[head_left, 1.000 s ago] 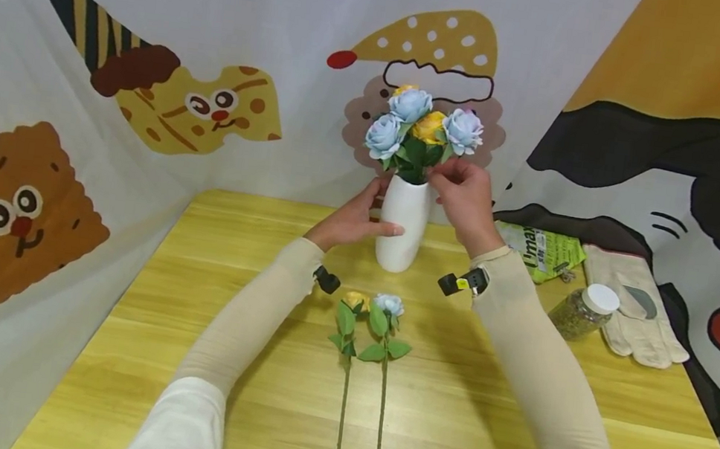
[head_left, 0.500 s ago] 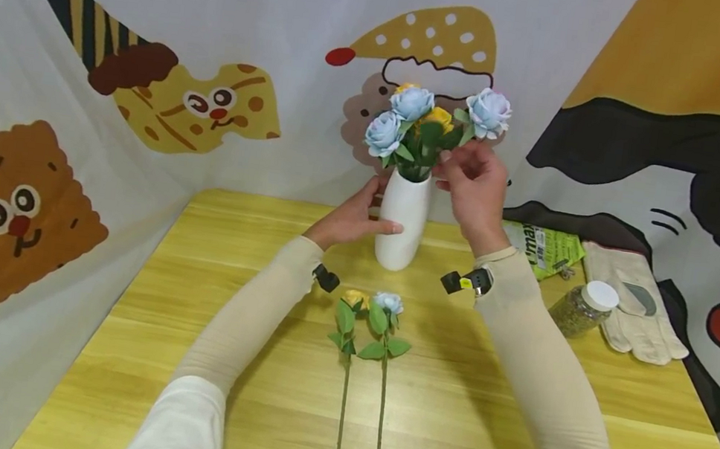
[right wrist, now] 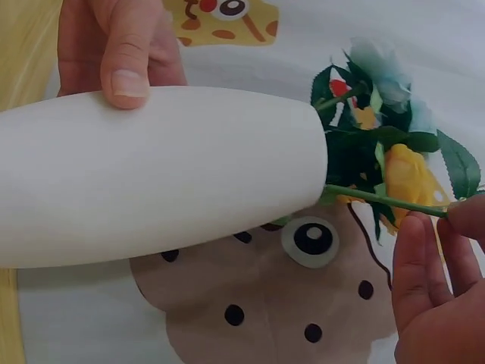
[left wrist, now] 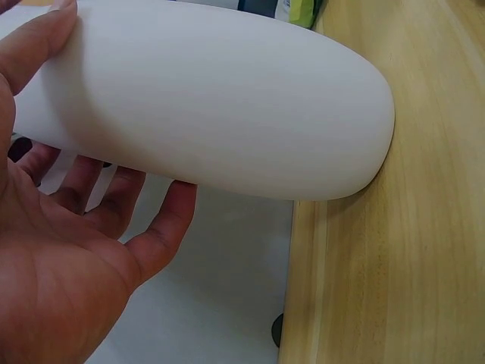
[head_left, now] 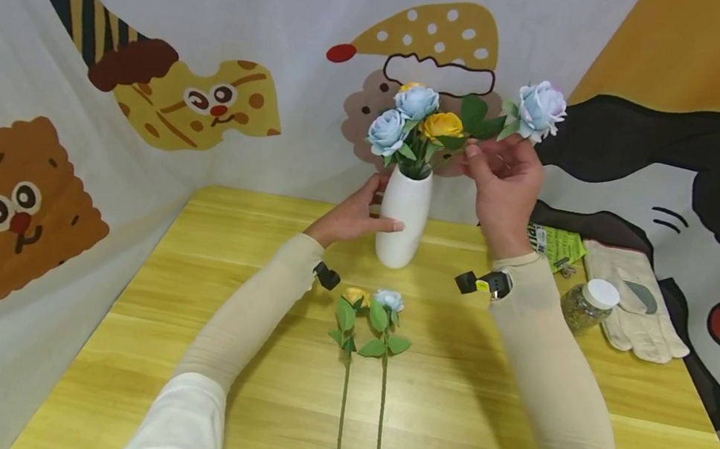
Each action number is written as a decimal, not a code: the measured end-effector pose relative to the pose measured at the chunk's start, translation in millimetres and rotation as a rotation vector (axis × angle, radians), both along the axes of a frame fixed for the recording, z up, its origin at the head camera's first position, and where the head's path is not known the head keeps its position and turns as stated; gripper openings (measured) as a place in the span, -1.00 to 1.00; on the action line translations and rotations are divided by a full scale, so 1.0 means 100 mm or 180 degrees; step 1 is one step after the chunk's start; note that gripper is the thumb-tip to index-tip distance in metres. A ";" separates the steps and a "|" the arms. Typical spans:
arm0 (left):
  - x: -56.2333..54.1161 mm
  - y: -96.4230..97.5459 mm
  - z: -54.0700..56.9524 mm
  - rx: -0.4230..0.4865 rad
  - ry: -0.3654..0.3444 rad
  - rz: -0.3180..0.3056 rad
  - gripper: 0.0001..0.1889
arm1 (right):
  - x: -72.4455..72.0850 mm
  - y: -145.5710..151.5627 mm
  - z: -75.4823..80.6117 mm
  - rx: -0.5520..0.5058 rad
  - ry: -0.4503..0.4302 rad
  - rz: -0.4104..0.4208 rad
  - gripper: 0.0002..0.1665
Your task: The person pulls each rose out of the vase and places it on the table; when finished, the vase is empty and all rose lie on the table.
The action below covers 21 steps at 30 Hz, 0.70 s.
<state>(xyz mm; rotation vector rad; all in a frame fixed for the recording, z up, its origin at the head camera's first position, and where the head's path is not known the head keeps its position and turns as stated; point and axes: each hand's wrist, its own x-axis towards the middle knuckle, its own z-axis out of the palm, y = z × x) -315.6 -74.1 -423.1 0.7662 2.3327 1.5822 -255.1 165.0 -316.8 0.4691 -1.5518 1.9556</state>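
A white vase stands at the back of the table, holding blue and yellow artificial roses. My left hand grips its left side, thumb across the front and fingers behind, as the left wrist view shows. To the right of the vase mouth, my right hand pinches the green stem of a blue rose. That stem slants out over the vase rim, its lower end hidden inside. A yellow rose leans close beside the right fingers.
A yellow rose and a blue rose lie side by side on the wooden table, stems toward me. At the right are a white-capped jar, pale gloves and a green packet. A printed cloth hangs behind.
My right hand has moved right and slightly up, drawing the blue rose away from the bunch and tilting it outward. My left hand has stayed on the vase.
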 end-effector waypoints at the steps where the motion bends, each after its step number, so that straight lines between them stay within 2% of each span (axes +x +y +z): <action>1: 0.00 0.00 0.00 0.0007 -0.0001 -0.0005 0.02 | 0.02 0.02 0.00 -0.0029 0.0014 -0.0018 -0.82; 12: 0.00 0.01 0.01 0.0031 -0.0053 -0.0032 0.03 | 0.18 0.11 -0.10 -0.0235 0.0438 -0.0563 -0.83; 21: 0.00 0.01 0.02 0.0027 -0.0044 -0.0045 -0.04 | 0.32 0.20 -0.10 -0.0569 0.0609 -0.0701 -0.76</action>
